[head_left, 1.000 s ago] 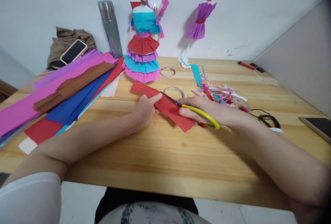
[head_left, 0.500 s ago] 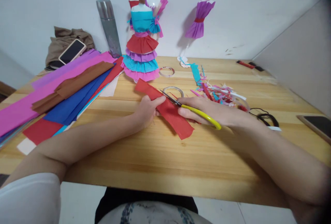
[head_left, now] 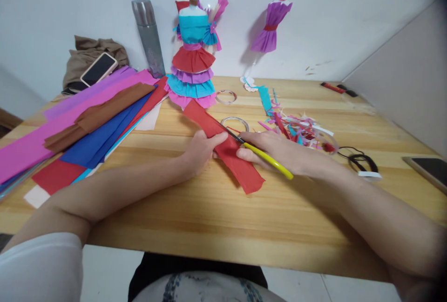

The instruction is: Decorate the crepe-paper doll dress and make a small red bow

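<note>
My left hand [head_left: 204, 151] pinches a strip of red crepe paper [head_left: 232, 155] near its middle, thumb on top. The strip slants from upper left to lower right above the table. In my right hand [head_left: 267, 148] is a pair of scissors [head_left: 268, 158] with yellow handles, its dark blades lying along the strip's upper right edge close to my left thumb. Part of the handles is hidden by my fingers. A roll of clear tape [head_left: 235, 119] lies just behind the blades. Several mannequins stand at the back, the front one in a tiered paper dress [head_left: 192, 64].
Layered crepe paper sheets [head_left: 104, 130] cover the table's left side, near a phone [head_left: 99, 68] and a grey bottle [head_left: 148, 36]. Paper scraps [head_left: 303, 130] lie right of my hands. Farther right are a black cord [head_left: 363, 162] and another phone [head_left: 429, 169]. A purple-dressed mannequin [head_left: 272, 27] leans at the wall.
The scissors' blades have come closer together, and their handles have shifted slightly left. The red strip's lower end has dropped a little to the right.
</note>
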Tool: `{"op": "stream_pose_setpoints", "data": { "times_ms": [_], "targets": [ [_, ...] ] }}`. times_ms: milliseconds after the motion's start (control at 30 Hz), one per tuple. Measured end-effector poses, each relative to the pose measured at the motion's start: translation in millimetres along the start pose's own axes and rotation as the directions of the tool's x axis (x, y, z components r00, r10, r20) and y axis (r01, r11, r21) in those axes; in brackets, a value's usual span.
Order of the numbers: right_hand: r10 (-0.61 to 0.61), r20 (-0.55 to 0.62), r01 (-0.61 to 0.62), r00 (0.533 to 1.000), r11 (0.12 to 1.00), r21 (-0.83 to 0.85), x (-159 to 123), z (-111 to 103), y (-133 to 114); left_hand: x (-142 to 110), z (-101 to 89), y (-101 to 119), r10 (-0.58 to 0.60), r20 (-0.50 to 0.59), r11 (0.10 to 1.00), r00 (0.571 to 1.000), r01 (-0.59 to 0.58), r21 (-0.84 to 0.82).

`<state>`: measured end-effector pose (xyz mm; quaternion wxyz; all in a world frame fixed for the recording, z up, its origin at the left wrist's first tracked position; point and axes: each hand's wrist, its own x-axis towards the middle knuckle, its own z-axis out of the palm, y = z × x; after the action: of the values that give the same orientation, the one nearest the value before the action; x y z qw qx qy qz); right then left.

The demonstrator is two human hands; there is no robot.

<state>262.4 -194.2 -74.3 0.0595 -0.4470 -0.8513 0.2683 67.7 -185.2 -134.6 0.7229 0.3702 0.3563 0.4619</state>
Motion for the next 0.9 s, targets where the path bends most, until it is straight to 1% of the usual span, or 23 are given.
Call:
{"op": "stream_pose_setpoints", "data": {
  "times_ms": [167, 300, 467, 667, 833, 900],
  "targets": [
    [-0.031, -0.03, 0.032, 0.999, 0.999, 0.036, -0.9, -0.2, 2.1, -0.3, 0.1, -0.3, 0.0, -0.008, 1.0, 1.0, 0.0, -0.018],
    [-0.014, -0.04, 0.018, 0.999, 0.995, 0.096, -0.5, -1.7, 1.9, 0.7, -0.2, -0.2, -0.009, -0.019, 1.0, 1.0, 0.008, -0.03],
    [0.006, -0.051, 0.0, 0.999, 0.993, 0.118, 0.1, -1.7, 2.3, 1.4, 0.1, -0.2, -0.011, -0.023, 0.999, 1.0, 0.01, -0.031],
    [0.021, -0.032, -0.015, 0.999, 0.987, 0.161, -1.9, -4.7, -1.8, 1.5, 0.1, 0.2, -0.014, -0.025, 1.0, 1.0, 0.013, -0.016],
    [0.038, -0.003, -0.037, 0.999, 0.984, 0.172, -2.2, -6.7, -4.0, 2.1, -1.7, -1.9, -0.01, -0.005, 1.0, 1.0, 0.01, 0.007],
    [0.011, -0.032, -0.006, 0.999, 0.988, 0.153, -2.2, -7.4, -4.5, 2.1, -2.3, -2.8, -0.011, -0.003, 1.0, 1.0, 0.011, 0.021]
  ]
}}
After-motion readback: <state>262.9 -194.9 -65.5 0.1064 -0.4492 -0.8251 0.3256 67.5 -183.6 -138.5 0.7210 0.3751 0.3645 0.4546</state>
